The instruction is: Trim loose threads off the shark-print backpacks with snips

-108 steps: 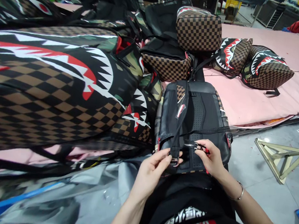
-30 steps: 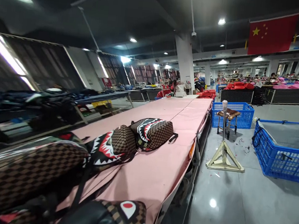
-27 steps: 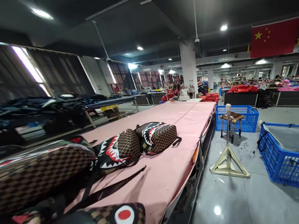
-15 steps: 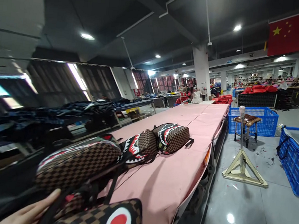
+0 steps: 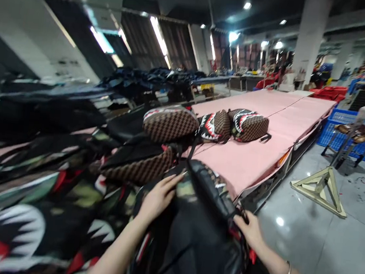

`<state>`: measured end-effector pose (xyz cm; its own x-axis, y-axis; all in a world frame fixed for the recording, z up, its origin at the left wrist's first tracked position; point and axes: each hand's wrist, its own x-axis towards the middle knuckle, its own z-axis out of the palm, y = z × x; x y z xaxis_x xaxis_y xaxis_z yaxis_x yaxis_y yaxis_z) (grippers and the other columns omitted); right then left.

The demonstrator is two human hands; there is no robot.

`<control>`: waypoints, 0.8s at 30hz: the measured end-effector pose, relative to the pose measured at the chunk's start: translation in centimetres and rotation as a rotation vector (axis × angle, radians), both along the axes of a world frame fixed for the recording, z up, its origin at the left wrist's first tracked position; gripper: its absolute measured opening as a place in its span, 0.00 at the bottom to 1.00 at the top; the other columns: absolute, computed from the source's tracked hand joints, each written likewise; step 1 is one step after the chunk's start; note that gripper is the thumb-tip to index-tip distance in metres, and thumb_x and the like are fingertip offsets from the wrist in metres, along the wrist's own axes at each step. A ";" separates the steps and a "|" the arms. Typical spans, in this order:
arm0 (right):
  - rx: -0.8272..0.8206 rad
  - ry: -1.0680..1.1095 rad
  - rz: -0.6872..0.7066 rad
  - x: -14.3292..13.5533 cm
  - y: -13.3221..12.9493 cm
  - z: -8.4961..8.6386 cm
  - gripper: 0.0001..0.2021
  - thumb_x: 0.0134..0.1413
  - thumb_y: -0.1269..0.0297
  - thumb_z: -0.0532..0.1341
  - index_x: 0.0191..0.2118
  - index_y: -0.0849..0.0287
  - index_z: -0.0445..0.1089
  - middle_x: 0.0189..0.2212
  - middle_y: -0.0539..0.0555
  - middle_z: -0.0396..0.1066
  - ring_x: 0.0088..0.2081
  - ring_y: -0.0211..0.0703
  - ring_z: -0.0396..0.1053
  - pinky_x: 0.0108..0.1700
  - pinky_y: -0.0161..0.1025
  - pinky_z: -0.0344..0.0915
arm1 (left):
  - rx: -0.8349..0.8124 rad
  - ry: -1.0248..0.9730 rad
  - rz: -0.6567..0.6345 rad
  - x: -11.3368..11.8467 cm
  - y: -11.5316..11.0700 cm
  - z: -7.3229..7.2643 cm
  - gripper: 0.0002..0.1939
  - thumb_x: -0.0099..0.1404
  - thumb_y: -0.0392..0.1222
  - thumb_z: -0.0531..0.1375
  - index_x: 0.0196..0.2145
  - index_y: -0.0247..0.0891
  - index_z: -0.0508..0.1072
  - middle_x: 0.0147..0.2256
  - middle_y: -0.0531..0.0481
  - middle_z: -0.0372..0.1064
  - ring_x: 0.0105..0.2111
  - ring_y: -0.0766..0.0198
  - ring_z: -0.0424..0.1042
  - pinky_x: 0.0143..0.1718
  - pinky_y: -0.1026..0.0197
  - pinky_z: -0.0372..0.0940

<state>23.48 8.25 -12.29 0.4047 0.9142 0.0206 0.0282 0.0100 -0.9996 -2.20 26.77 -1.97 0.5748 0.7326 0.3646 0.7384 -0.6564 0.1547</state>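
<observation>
Pink-covered table [image 5: 286, 130] in a big workshop w/ grey floor [image 5: 301, 239]; 1 stool [image 5: 360, 133], 1 triangular-based stand [image 5: 321, 189] at R. 3 checkered bags [image 5: 170, 125] in a row beyond; more piled L. Black backpack [image 5: 192, 237] upright-ish at table's near end, betw. hands — L hand [image 5: 160, 195] loosely bent on its top edge, R hand [image 5: 251, 232] half-curled at R edge; can't tell how firmly either grips.

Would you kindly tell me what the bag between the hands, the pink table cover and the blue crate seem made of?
Bag: perhaps mostly black synthetic leather, given its soft sheen, though blur leaves this open. Pink table cover: probably vinyl or coated cloth, smooth, hanging over the edge. Blue crate: likely plastic, with evenly coloured openwork walls.
</observation>
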 end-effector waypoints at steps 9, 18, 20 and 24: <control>-0.071 -0.117 -0.105 3.8 -2.1 1.0 0.17 0.51 0.55 0.57 0.42 0.59 0.72 0.43 0.57 0.73 0.46 0.49 0.69 0.52 0.48 0.62 | -0.126 0.123 -0.126 3.1 -11.1 -5.0 0.23 0.59 0.28 0.45 0.47 0.35 0.71 0.50 0.40 0.68 0.51 0.56 0.66 0.51 0.51 0.64; -0.022 -0.479 0.337 1.2 -2.3 6.5 0.12 0.51 0.65 0.59 0.43 0.55 0.72 0.39 0.54 0.75 0.41 0.46 0.72 0.45 0.43 0.67 | -0.170 -0.406 0.084 6.0 -17.8 -2.7 0.10 0.64 0.38 0.53 0.40 0.37 0.71 0.42 0.44 0.72 0.43 0.60 0.70 0.46 0.55 0.67; -0.073 -0.504 0.404 0.2 -2.2 6.7 0.14 0.48 0.67 0.62 0.44 0.54 0.72 0.38 0.53 0.75 0.39 0.46 0.72 0.44 0.44 0.68 | -0.154 -0.500 0.184 6.2 -18.9 -2.8 0.09 0.63 0.39 0.54 0.39 0.38 0.71 0.42 0.44 0.71 0.44 0.59 0.69 0.48 0.53 0.65; -0.147 -0.417 0.470 -1.5 -2.2 7.2 0.15 0.45 0.68 0.63 0.43 0.53 0.72 0.38 0.51 0.75 0.39 0.43 0.73 0.44 0.41 0.68 | -0.338 -0.675 0.272 5.8 -20.5 -3.2 0.14 0.62 0.42 0.55 0.46 0.39 0.69 0.42 0.45 0.69 0.36 0.63 0.72 0.40 0.57 0.69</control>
<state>21.96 6.03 -5.09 -0.0545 0.9973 -0.0494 0.4402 -0.0204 -0.8977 3.56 6.22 -5.15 0.0951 0.9482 0.3030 0.5418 -0.3046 0.7833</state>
